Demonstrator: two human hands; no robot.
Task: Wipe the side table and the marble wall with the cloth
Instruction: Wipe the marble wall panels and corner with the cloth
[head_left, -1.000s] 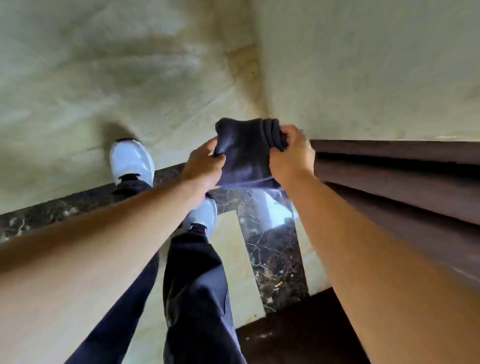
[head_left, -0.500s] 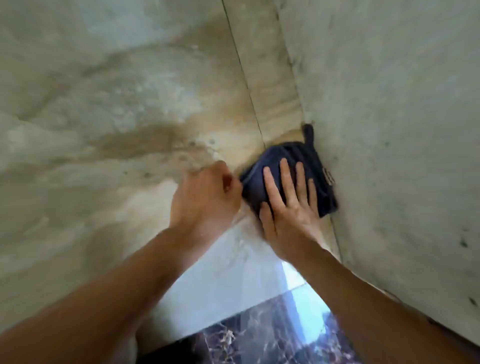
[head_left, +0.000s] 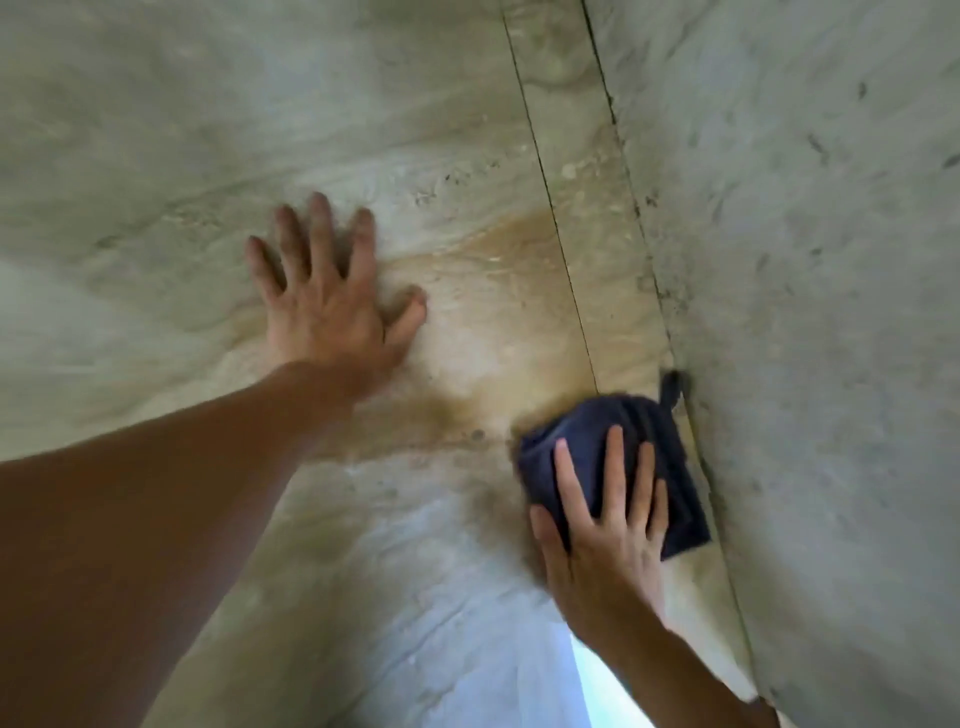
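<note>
A folded dark blue cloth (head_left: 639, 441) lies flat against the beige marble wall (head_left: 156, 130), close to the inner corner. My right hand (head_left: 602, 530) presses on the cloth with its fingers spread over the lower part. A small loop of the cloth sticks up beside the corner joint. My left hand (head_left: 332, 301) rests flat on the marble to the left, fingers apart, holding nothing. The side table is out of view.
A second marble face (head_left: 805, 260) meets the first at the corner on the right. A thin vertical seam (head_left: 550, 218) runs down the wall toward the cloth. A brown stain in the stone sits between my hands.
The cloth went from being held in both hands above the floor to lying on the wall. My left hand let go of it and moved left, flat on the marble.
</note>
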